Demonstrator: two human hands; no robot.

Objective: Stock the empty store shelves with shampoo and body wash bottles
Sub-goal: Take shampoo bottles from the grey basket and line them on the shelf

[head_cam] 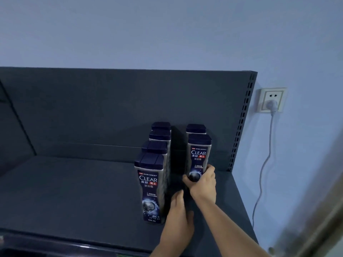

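Observation:
A dark grey store shelf (74,191) carries silver-and-navy "CLEAR" shampoo bottles with dark caps. Several stand in a row running front to back, the front bottle (150,190) nearest me. To their right is a shorter row of two. My right hand (202,184) grips the base of its front bottle (199,154), which stands upright just ahead of the back bottle (196,128). My left hand (179,216) lies low in the gap between the rows, fingers extended beside the left front bottle and holding nothing.
The shelf's dark back panel (92,108) rises behind the bottles, and a slotted upright (241,123) marks its right end. A wall socket (272,100) with a plug and hanging cable (263,164) is on the blue wall to the right. Bare shelf stretches to the left.

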